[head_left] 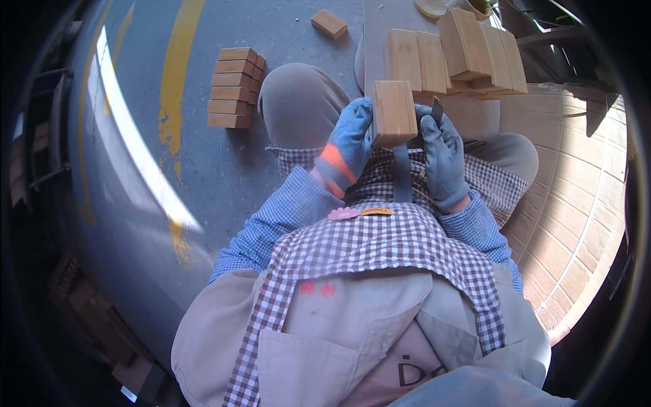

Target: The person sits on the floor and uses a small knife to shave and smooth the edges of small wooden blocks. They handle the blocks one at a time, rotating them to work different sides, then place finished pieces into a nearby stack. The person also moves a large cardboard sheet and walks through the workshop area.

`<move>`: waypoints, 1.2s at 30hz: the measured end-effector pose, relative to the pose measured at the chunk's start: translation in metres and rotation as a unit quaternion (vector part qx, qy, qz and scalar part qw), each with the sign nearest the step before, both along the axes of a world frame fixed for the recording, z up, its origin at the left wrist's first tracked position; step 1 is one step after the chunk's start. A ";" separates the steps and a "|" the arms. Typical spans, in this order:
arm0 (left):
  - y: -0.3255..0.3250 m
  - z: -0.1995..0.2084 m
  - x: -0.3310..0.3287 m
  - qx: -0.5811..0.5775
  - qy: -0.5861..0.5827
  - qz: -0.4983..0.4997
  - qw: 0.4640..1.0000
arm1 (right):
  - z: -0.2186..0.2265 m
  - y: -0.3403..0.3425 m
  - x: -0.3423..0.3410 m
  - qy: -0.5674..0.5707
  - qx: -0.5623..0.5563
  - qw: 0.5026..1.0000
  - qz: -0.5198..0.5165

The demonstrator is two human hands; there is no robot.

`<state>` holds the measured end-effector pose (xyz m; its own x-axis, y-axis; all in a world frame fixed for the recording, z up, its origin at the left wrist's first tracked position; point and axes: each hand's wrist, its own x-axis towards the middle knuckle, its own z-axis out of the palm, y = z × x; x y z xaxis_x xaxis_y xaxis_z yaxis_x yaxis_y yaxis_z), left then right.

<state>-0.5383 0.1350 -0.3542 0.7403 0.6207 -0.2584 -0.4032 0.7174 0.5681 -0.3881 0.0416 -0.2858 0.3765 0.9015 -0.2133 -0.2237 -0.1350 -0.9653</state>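
In front of my lap, a pale wooden block [395,112] is held up with its long side upright. My left hand [347,139], in a blue glove with an orange band, grips the block's left side. On the other side, my right hand [444,159], in a grey-blue glove, is closed round a small dark flat-bladed tool [437,108] with a bit of yellow at its tip. The tool sticks up beside the block; whether it touches the wood I cannot tell. Part of the right fingers is hidden behind the block.
Several wooden blocks [468,51] stand and lean on a grey board beyond my hands. A neat stack of blocks [232,91] sits on the floor left of my knee, and a single block [329,24] lies farther off. Flattened cardboard [563,203] covers the right side.
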 end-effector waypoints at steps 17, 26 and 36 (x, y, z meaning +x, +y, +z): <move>0.008 0.005 -0.007 -0.098 -0.122 -0.016 0.988 | -0.005 -0.012 0.000 -0.010 0.013 1.000 0.016; 0.008 0.008 -0.006 -0.041 -0.059 -0.017 0.997 | -0.006 -0.013 -0.001 -0.022 -0.004 0.999 0.023; 0.004 0.002 -0.007 -0.024 -0.031 -0.015 0.999 | -0.005 -0.012 -0.002 -0.047 -0.027 0.998 0.037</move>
